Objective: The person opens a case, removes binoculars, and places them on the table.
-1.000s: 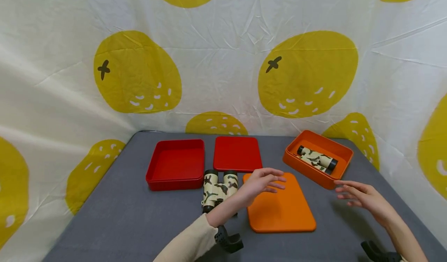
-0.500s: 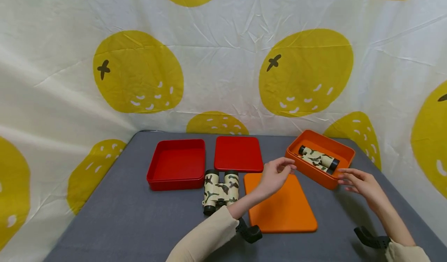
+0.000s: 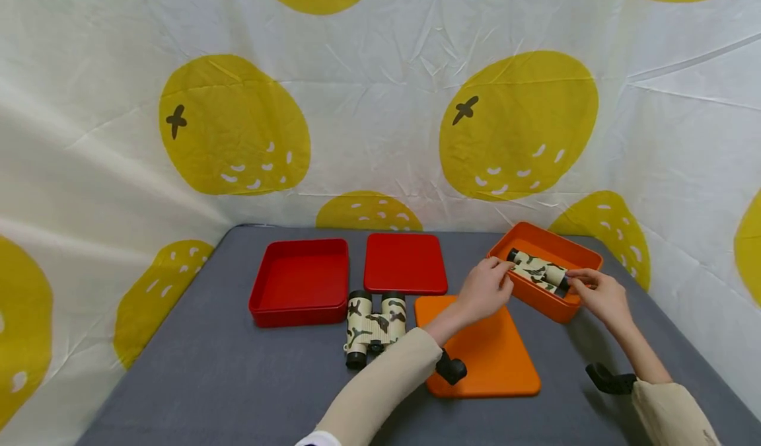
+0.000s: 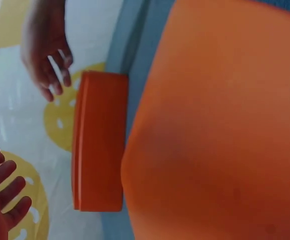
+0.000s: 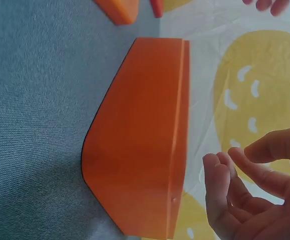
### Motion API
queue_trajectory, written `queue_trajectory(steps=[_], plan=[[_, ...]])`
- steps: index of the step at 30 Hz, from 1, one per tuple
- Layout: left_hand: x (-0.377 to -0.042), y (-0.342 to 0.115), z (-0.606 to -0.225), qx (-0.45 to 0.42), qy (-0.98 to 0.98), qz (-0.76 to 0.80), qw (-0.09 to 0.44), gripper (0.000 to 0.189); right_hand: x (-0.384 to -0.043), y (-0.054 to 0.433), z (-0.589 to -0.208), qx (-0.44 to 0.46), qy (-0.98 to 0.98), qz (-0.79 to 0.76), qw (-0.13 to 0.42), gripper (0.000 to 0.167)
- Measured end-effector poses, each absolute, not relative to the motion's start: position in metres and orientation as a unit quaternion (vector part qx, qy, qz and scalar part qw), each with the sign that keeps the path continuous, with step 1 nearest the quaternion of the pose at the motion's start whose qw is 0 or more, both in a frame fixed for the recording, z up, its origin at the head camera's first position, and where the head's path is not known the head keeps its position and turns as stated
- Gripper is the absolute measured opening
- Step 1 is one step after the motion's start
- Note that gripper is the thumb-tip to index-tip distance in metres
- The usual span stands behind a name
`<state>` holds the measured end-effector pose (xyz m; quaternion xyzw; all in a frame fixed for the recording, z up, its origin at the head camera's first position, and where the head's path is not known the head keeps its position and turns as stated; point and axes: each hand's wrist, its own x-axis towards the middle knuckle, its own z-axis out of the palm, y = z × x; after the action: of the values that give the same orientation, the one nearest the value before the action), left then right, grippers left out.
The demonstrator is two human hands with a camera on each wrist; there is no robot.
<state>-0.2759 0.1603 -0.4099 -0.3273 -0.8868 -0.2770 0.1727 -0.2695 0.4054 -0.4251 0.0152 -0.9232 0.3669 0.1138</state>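
Observation:
A pair of camouflage binoculars (image 3: 537, 269) lies inside the orange box (image 3: 543, 302) at the back right. My left hand (image 3: 484, 289) reaches to the box's near left side, fingertips right at the binoculars' left end. From the right, my right hand (image 3: 605, 298) has its fingertips at their other end, over the rim. Both hands have loosely bent fingers around the binoculars. In the right wrist view the right hand (image 5: 260, 185) hovers beside the box wall (image 5: 139, 135), thumb and fingers apart. The left wrist view shows part of the left hand (image 4: 4, 192), fingers spread.
A flat orange lid (image 3: 490, 363) lies in front of the box, partly under my left forearm. Second camouflage binoculars (image 3: 374, 327) stand to its left. Behind them are a red box (image 3: 300, 315) and a red lid (image 3: 405, 261). A fruit-patterned curtain (image 3: 374, 135) closes off the back.
My left hand has moved right and away from me, from over the orange lid to the orange box. My right hand has moved from the box's corner in over its rim to the binoculars.

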Motion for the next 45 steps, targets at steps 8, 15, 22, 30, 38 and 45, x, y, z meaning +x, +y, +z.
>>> queue_trajectory(steps=[8,15,22,30,38,45], plan=[[-0.286,0.174,-0.421,-0.339,-0.919,-0.115,0.166,0.036,-0.269,0.389,-0.413,0.028,-0.945,0.293,0.138,0.034],[-0.293,0.177,-0.436,-0.320,-0.939,-0.025,0.121,0.043,-0.280,0.392,-0.420,0.076,-0.957,0.234,0.155,0.028],[-0.298,0.177,-0.442,-0.296,-0.954,0.014,0.048,0.051,-0.291,0.393,-0.424,0.135,-0.969,0.154,0.142,0.035],[-0.303,0.181,-0.447,-0.287,-0.956,0.054,0.013,0.054,-0.310,0.386,-0.425,0.185,-0.973,0.043,0.129,0.041],[-0.305,0.189,-0.452,-0.279,-0.957,0.077,0.012,0.054,-0.325,0.379,-0.422,0.189,-0.975,-0.037,0.114,0.046],[-0.308,0.190,-0.455,-0.275,-0.957,0.094,0.022,0.057,-0.333,0.379,-0.422,0.193,-0.975,-0.060,0.091,0.054]])
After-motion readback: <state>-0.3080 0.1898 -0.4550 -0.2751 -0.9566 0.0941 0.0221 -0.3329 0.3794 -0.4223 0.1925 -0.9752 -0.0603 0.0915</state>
